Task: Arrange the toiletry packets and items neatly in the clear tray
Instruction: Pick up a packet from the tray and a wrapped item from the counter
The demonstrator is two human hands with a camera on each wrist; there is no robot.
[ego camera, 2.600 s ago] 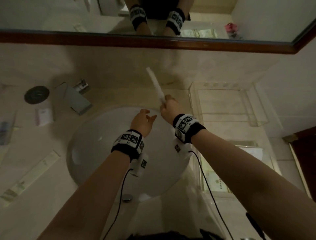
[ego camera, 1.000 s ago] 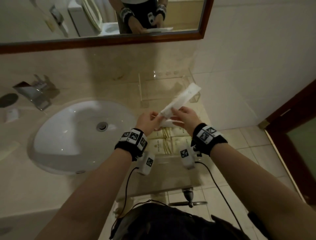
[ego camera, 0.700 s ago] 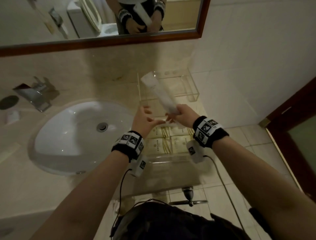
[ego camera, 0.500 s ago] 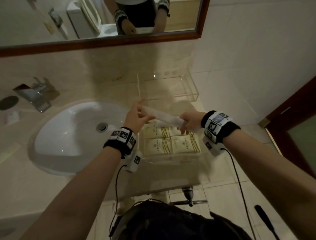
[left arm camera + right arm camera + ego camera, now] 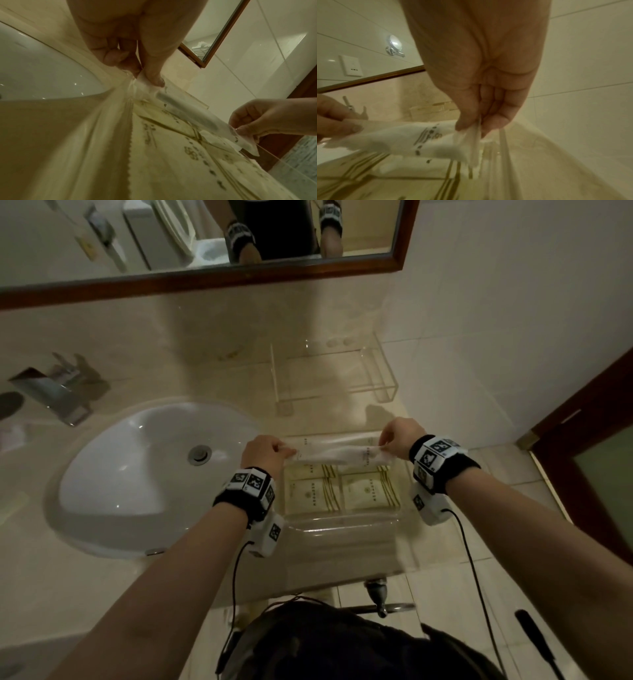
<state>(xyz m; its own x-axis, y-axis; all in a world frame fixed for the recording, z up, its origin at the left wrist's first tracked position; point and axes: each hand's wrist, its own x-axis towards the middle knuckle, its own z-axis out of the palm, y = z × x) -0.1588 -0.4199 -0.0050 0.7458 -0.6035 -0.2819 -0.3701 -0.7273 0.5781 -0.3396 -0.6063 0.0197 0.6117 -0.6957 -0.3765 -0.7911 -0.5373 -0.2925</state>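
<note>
Both hands hold one long white packet (image 5: 337,455) stretched between them: left hand (image 5: 262,451) pinches its left end between thumb and fingertips (image 5: 155,79), right hand (image 5: 399,436) pinches the right end the same way, fingers (image 5: 494,121) curled down onto the crimped edge. The packet's long axis runs straight from one pinch to the other, left to right, roughly level, so neither hand is nearer; each has an end. Directly under the fingers sits the clear tray (image 5: 342,523), and the packet hangs just above its far part, apart from the contents or barely touching, can't tell. The tray holds flat cream packets (image 5: 342,494) with gold stripes, laid side by side in rows, nearer the wrists than the held packet. The next move is likely a straight lowering into the strip beyond the cream packets, keeping the axis parallel to the tray's far wall. A second clear tray (image 5: 387,374) stands well beyond the fingertips, looks empty. Sink (image 5: 137,474) lies out past the left knuckles.
</note>
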